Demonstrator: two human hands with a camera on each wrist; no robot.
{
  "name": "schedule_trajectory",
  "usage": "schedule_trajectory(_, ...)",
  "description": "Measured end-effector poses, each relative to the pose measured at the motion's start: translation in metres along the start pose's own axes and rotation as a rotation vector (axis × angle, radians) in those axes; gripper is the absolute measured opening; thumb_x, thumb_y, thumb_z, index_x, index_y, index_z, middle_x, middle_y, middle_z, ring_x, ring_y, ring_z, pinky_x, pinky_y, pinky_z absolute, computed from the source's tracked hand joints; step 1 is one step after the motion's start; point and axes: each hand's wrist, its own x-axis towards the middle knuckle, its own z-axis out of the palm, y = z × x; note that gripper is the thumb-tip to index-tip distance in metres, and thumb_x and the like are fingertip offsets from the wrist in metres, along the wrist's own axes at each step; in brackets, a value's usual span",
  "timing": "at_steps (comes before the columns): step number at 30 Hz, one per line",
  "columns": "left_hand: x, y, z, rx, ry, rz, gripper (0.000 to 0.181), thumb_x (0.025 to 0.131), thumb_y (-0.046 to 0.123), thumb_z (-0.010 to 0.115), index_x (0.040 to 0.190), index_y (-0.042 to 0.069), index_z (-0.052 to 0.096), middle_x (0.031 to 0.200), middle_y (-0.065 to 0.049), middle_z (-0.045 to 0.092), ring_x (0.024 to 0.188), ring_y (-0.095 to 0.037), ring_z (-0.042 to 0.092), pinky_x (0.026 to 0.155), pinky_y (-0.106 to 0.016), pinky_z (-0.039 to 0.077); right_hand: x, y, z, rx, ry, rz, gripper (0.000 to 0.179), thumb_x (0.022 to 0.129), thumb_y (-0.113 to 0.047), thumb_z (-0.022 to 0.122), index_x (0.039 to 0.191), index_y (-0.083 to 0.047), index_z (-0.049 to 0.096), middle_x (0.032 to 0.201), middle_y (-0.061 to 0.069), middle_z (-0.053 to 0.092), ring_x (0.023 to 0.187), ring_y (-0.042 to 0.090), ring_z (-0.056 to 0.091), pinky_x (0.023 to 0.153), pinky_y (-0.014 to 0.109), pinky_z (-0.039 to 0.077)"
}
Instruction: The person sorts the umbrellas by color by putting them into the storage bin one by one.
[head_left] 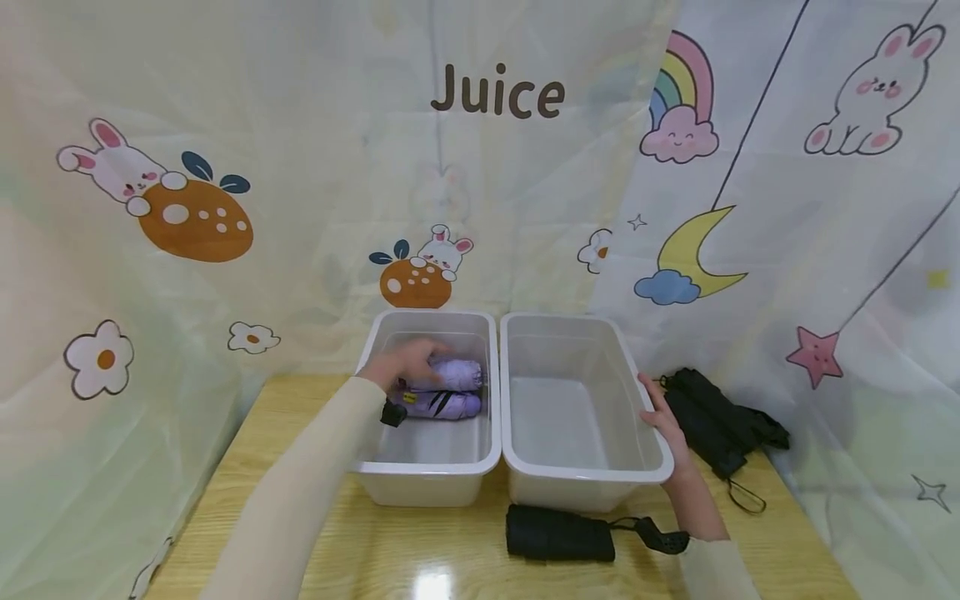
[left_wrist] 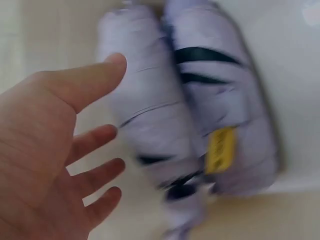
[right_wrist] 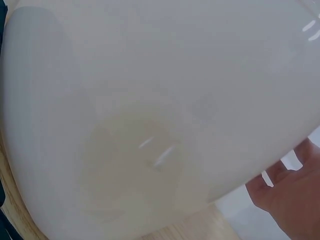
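Two folded purple umbrellas lie side by side in the left white bin (head_left: 427, 468). My left hand (head_left: 408, 362) reaches into that bin with fingers spread and relaxed, beside the farther umbrella (head_left: 459, 375). In the left wrist view the thumb overlaps that umbrella's edge, and nothing is enclosed by the fingers. The nearer umbrella (head_left: 450, 406) carries dark stripes and a yellow tag (left_wrist: 220, 150). My right hand (head_left: 666, 421) holds the right rim of the right white bin (head_left: 585, 475), fingers over the edge. In the right wrist view the fingertips are hidden behind the rim.
A folded black umbrella (head_left: 558, 533) with a strap lies in front of the right bin. More black folded umbrellas (head_left: 712, 417) lie to its right, near the patterned curtain (head_left: 315, 208). Both bins stand on a wooden table (head_left: 360, 550).
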Motion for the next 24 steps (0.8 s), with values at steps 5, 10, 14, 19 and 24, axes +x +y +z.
schedule_trajectory(5, -0.027, 0.005, -0.035, -0.009, 0.021, -0.024, 0.057, 0.094, 0.021, 0.065, 0.146, 0.009, 0.045, 0.143, -0.013, 0.047, 0.127, -0.031, 0.046, 0.103, -0.046, 0.038, 0.001, 0.000, 0.000, -0.029, 0.003, -0.002, 0.055, 0.105, -0.002, 0.020, 0.157, -0.015, 0.008, 0.145, 0.005, 0.027, 0.115, 0.017, 0.047, 0.087, 0.032, 0.049)
schedule_trajectory(10, -0.058, 0.001, -0.062, -0.066, 0.114, 0.041, 0.057, 0.094, 0.025, 0.065, 0.144, 0.004, 0.046, 0.144, -0.015, 0.045, 0.132, -0.033, 0.040, 0.106, -0.048, 0.033, -0.002, 0.000, -0.002, -0.029, -0.014, -0.007, 0.056, 0.104, -0.002, 0.018, 0.157, -0.014, 0.005, 0.146, 0.006, 0.026, 0.115, 0.017, 0.047, 0.087, 0.032, 0.049)
schedule_trajectory(14, -0.090, -0.004, -0.078, -0.157, 0.171, 0.063, 0.059, 0.094, 0.029, 0.065, 0.144, 0.005, 0.045, 0.147, -0.017, 0.040, 0.135, -0.035, 0.033, 0.107, -0.053, 0.030, -0.003, -0.002, -0.002, -0.032, -0.015, -0.020, 0.055, 0.104, -0.002, 0.018, 0.157, -0.014, 0.007, 0.146, 0.006, 0.027, 0.114, 0.017, 0.047, 0.087, 0.031, 0.049)
schedule_trajectory(19, -0.131, -0.026, -0.082, -0.334, 0.205, 0.012, 0.061, 0.098, 0.029, 0.059, 0.150, 0.008, 0.036, 0.154, -0.017, 0.028, 0.136, -0.046, 0.026, 0.103, -0.064, 0.027, -0.003, -0.001, -0.002, -0.035, -0.015, -0.011, 0.056, 0.104, -0.001, 0.018, 0.157, -0.013, 0.004, 0.147, 0.006, 0.026, 0.115, 0.017, 0.047, 0.088, 0.032, 0.049)
schedule_trajectory(24, -0.158, -0.050, -0.060, -0.482, 0.260, -0.045, 0.068, 0.099, 0.036, 0.056, 0.154, 0.011, 0.024, 0.157, -0.017, 0.022, 0.136, -0.050, 0.025, 0.102, -0.064, 0.029, -0.003, 0.000, -0.001, -0.017, -0.012, -0.003, 0.056, 0.105, -0.002, 0.019, 0.157, -0.013, 0.002, 0.148, 0.006, 0.025, 0.116, 0.017, 0.048, 0.089, 0.032, 0.049)
